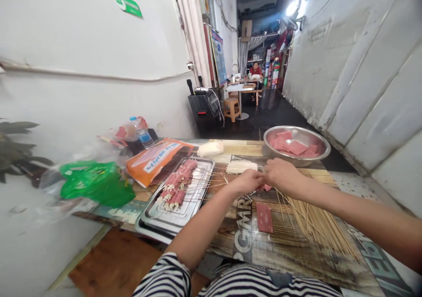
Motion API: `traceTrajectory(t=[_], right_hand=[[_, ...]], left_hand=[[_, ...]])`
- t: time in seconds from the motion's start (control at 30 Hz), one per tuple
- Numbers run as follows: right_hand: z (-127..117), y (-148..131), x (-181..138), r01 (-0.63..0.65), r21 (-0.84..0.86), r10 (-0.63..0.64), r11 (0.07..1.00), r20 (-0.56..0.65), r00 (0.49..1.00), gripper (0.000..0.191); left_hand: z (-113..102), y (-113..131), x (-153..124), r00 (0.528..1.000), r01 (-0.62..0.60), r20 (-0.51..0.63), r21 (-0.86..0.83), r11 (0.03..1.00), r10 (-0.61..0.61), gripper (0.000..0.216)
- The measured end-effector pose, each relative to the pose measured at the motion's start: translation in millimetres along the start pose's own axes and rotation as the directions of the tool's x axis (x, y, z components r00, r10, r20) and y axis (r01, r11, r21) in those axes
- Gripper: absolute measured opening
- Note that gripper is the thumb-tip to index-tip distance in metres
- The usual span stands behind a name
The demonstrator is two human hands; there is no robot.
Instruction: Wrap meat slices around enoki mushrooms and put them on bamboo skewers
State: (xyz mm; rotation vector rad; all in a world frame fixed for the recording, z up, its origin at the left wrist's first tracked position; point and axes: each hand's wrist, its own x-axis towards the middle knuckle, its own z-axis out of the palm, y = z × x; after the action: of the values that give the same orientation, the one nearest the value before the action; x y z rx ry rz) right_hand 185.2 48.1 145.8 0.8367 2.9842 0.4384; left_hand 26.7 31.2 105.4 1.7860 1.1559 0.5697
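My left hand and my right hand meet above the table, fingers closed around a small pink meat slice that is mostly hidden. Just behind them lies a bundle of white enoki mushrooms. A flat meat slice rests on the table in front of my hands. Many thin wooden skewers are spread under my right forearm. To the left, a metal tray carries skewered meat rolls with white mushroom ends showing.
A steel bowl of meat slices stands at the back right. Another white bundle lies at the back edge. An orange packet and green plastic bag sit left. Farther off, a person sits at a table.
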Motion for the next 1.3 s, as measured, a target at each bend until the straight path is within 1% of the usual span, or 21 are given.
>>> traceTrajectory(t=[0.07, 0.13, 0.2, 0.27, 0.3, 0.33, 0.4, 0.47, 0.5, 0.57, 0.63, 0.7, 0.77, 0.83, 0.9, 0.97, 1.03, 1.1, 1.17, 1.23, 1.3], right_hand=[[16, -2, -1, -0.046, 0.018, 0.045, 0.999, 0.038, 0.998, 0.016], [26, -1, -5, -0.094, 0.080, 0.091, 0.992, 0.045, 0.995, 0.016], [27, 3, -12, -0.130, 0.209, 0.125, 0.969, 0.039, 0.991, 0.019], [24, 6, -18, -0.192, 0.415, 0.187, 0.889, 0.053, 0.981, 0.026], [22, 6, -21, -0.234, 0.546, 0.225, 0.804, 0.085, 0.971, 0.030], [21, 6, -23, -0.278, 0.679, 0.262, 0.680, 0.129, 0.956, 0.033], [23, 1, -26, -0.329, 0.876, 0.320, 0.352, 0.218, 0.922, 0.038], [31, -8, -27, -0.295, 0.954, 0.363, 0.052, 0.257, 0.896, 0.041], [37, -14, -27, -0.255, 0.965, 0.391, -0.058, 0.257, 0.884, 0.043], [51, -25, -26, -0.172, 0.957, 0.452, -0.231, 0.263, 0.852, 0.046], [63, -35, -25, -0.093, 0.921, 0.500, -0.379, 0.288, 0.817, 0.045], [72, -42, -26, -0.052, 0.869, 0.501, -0.491, 0.331, 0.800, 0.042], [77, -47, -31, -0.061, 0.826, 0.460, -0.560, 0.371, 0.807, 0.039], [80, -52, -38, -0.089, 0.807, 0.411, -0.583, 0.388, 0.825, 0.040], [83, -60, -48, -0.105, 0.816, 0.383, -0.568, 0.375, 0.844, 0.039], [86, -70, -58, -0.129, 0.843, 0.367, -0.522, 0.358, 0.859, 0.038], [90, -80, -67, -0.160, 0.881, 0.364, -0.446, 0.341, 0.867, 0.037], [94, -87, -75, -0.173, 0.928, 0.388, -0.329, 0.300, 0.871, 0.037], [99, -90, -81, -0.165, 0.973, 0.435, -0.160, 0.219, 0.873, 0.035], [105, -91, -86, -0.152, 0.987, 0.470, 0.047, 0.112, 0.876, 0.030], [111, -91, -91, -0.126, 0.956, 0.476, 0.265, -0.016, 0.879, 0.025]], left_hand=[[-1, -4, -1, 0.998, -0.026, 0.061, -0.018, 1.000, 0.027, 0.031], [-1, -7, -3, 0.996, -0.068, 0.054, 0.031, 0.997, 0.066, 0.031], [0, -9, -6, 0.991, -0.127, -0.022, 0.140, 0.982, 0.131, 0.030], [4, -9, -8, 0.971, -0.167, -0.131, 0.229, 0.959, 0.200, 0.031], [7, -9, -9, 0.958, -0.175, -0.180, 0.246, 0.953, 0.223, 0.032], [11, -9, -11, 0.946, -0.179, -0.221, 0.247, 0.952, 0.235, 0.034], [22, -11, -14, 0.931, -0.173, -0.282, 0.218, 0.961, 0.232, 0.038], [34, -14, -17, 0.916, -0.159, -0.342, 0.165, 0.973, 0.208, 0.040], [40, -15, -19, 0.906, -0.150, -0.378, 0.135, 0.979, 0.191, 0.039], [49, -18, -21, 0.884, -0.145, -0.436, 0.088, 0.986, 0.169, 0.037], [51, -20, -22, 0.876, -0.156, -0.445, 0.106, 0.982, 0.187, 0.035], [48, -20, -25, 0.897, -0.165, -0.382, 0.183, 0.969, 0.225, 0.033], [42, -20, -31, 0.930, -0.172, -0.283, 0.232, 0.957, 0.236, 0.031], [40, -23, -38, 0.959, -0.184, -0.188, 0.150, 0.971, 0.211, 0.029], [41, -29, -48, 0.981, -0.157, -0.123, -0.033, 0.987, 0.152, 0.029], [47, -37, -58, 0.992, -0.088, -0.101, -0.192, 0.977, 0.070, 0.032], [53, -45, -67, 0.994, -0.024, -0.106, -0.256, 0.966, -0.004, 0.034], [59, -52, -72, 0.991, -0.006, -0.128, -0.253, 0.967, -0.027, 0.033], [65, -58, -74, 0.986, -0.048, -0.167, -0.192, 0.980, 0.015, 0.029], [70, -63, -74, 0.967, -0.135, -0.229, -0.080, 0.988, 0.113, 0.024], [75, -66, -73, 0.933, -0.240, -0.262, 0.056, 0.969, 0.246, 0.021]])
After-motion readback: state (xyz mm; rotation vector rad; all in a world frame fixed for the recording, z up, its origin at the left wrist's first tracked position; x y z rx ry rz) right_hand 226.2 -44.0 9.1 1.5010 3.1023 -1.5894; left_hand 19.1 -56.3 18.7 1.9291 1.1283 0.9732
